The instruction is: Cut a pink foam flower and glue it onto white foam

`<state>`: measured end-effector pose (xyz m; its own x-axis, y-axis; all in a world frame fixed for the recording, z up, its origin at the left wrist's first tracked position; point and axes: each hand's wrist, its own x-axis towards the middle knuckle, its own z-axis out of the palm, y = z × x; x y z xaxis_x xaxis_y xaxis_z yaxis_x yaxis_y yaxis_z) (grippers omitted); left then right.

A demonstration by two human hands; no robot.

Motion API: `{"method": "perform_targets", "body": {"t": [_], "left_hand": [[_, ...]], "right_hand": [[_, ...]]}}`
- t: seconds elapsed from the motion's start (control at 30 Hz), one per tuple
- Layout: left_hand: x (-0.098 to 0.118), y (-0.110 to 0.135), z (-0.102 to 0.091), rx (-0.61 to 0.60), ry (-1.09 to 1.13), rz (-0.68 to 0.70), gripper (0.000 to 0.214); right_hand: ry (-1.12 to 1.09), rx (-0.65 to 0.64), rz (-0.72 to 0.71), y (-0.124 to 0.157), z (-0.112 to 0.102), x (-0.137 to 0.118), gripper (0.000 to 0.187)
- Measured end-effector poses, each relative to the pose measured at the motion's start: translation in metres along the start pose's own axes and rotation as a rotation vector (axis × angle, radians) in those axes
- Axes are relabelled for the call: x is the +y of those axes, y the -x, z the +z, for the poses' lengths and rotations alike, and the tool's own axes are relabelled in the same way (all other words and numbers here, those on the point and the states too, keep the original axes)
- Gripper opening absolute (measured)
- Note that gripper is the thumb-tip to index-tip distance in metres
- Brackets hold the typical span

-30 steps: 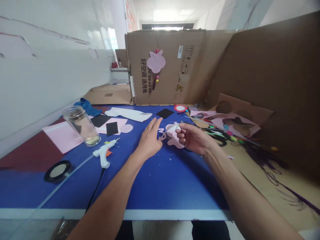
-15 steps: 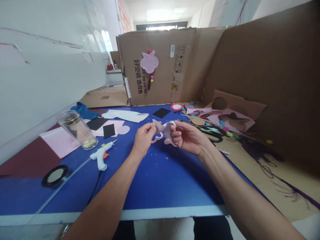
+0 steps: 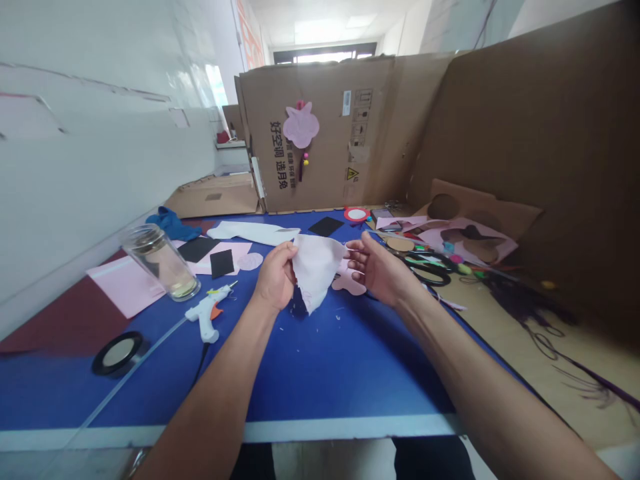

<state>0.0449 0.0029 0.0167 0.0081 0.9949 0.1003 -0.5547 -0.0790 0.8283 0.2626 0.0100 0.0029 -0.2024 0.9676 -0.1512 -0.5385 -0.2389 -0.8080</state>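
Above the blue table [image 3: 320,373] I hold a pale pink sheet [image 3: 316,267] spread out between both hands. My left hand [image 3: 273,280] pinches its left edge with closed fingers. My right hand [image 3: 376,270] grips its right edge near the top corner. Under the sheet lies a pink cut-out shape [image 3: 351,283] on the table, partly hidden. A white glue gun [image 3: 207,312] rests to the left of my left forearm.
A glass jar [image 3: 161,261] stands at left by pink paper [image 3: 125,288] and black squares [image 3: 222,263]. A black tape roll [image 3: 118,353] lies near the front left. Scissors [image 3: 431,265] and craft scraps sit at right. Cardboard walls [image 3: 330,127] close the back and right.
The crumpled piece between my hands has been unfolded into a wide sheet. My left hand rose from the table to grip it; both hands have moved apart.
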Motion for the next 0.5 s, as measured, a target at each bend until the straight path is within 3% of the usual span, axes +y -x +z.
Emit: {"method": "perform_targets", "body": {"t": [0.1, 0.23, 0.5], "left_hand": [[0.001, 0.002, 0.002, 0.004, -0.02, -0.042, 0.023], [-0.001, 0.004, 0.003, 0.016, -0.086, -0.095, 0.024], [-0.006, 0.002, 0.0, 0.014, -0.076, -0.132, 0.017]], "right_hand": [[0.186, 0.009, -0.13, 0.0, 0.004, 0.004, 0.041], [0.332, -0.09, -0.157, 0.004, 0.008, 0.008, 0.059], [0.452, -0.084, -0.147, 0.0, 0.003, 0.017, 0.056]]}}
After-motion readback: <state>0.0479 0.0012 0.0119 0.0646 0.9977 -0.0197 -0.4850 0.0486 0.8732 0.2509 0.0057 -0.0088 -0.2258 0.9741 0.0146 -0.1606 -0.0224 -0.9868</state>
